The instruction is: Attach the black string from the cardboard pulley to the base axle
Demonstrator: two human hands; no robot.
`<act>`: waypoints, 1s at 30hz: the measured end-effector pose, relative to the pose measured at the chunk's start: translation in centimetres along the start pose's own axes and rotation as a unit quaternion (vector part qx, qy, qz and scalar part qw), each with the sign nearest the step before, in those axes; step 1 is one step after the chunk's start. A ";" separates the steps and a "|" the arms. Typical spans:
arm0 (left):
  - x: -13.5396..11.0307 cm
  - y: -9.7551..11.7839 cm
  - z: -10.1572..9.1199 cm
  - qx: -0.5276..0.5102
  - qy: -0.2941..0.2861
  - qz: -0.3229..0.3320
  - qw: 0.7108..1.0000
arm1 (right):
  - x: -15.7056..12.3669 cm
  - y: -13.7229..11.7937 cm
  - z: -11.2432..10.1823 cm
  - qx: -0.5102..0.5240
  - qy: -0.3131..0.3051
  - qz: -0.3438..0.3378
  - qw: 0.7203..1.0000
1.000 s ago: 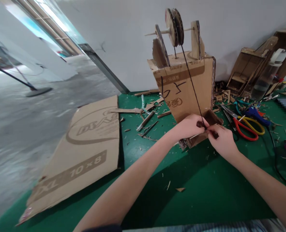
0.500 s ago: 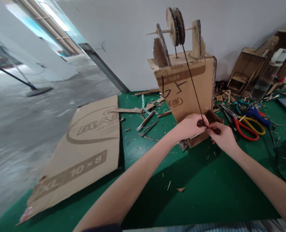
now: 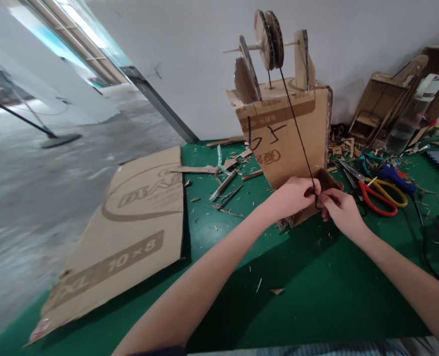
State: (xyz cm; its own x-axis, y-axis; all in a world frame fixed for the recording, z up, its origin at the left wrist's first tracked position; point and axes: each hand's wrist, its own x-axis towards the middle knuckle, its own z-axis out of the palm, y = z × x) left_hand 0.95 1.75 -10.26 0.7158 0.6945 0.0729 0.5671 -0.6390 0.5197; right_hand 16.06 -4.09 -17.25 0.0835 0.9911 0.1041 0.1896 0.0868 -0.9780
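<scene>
Beside right hand (image 3: pixel 341 207) — new string loop (image 3: pixel 316 202)

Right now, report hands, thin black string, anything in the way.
Left hand, right hand: both pinching thin black string. String slants up, straight, to grooved brown cardboard wheel. Nothing seen blocking; red-and-yellow-handled scissors lie off right.

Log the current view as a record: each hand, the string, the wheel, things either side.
Left hand: pinching the black string
Right hand: fingertips at the string's lower end; grip unclear
String: hangs from the wheel to the hands, before the cardboard box
Wheel: on a stick axle, above the box
Left side: cardboard sheet, flat
Right side: scissors
</scene>
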 end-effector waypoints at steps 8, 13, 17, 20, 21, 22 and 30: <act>-0.3 -0.4 -0.4 0.091 -0.011 0.077 0.993 | 0.3 -0.2 -0.2 0.004 -0.013 0.022 1.000; -0.3 -0.6 -0.3 0.155 -0.022 0.086 0.984 | 0.5 0.0 -0.4 -0.009 -0.034 0.020 0.999; -0.2 -0.5 -0.4 0.186 -0.019 0.088 0.978 | 0.5 0.0 -0.3 -0.029 -0.035 0.004 0.999; -0.2 -0.6 -0.6 0.195 -0.020 0.092 0.976 | 0.4 0.1 -0.1 -0.046 -0.033 -0.007 0.998; -0.2 -0.5 -0.6 0.196 -0.022 0.091 0.976 | 0.4 0.1 -0.1 -0.052 -0.031 -0.011 0.998; -0.2 -0.5 -0.7 0.195 -0.023 0.090 0.976 | 0.5 0.1 -0.1 -0.062 -0.030 -0.016 0.998; -0.2 -0.5 -0.8 0.178 -0.026 0.091 0.979 | 0.6 0.2 0.0 -0.173 -0.002 -0.066 0.983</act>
State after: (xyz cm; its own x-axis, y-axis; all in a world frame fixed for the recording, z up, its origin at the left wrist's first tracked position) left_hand 0.23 2.23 -9.85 0.8331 0.5461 0.0880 0.5273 -0.8321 0.1720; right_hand 16.12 -3.43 -17.41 0.0323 0.9739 0.2249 0.5199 0.1758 -0.8359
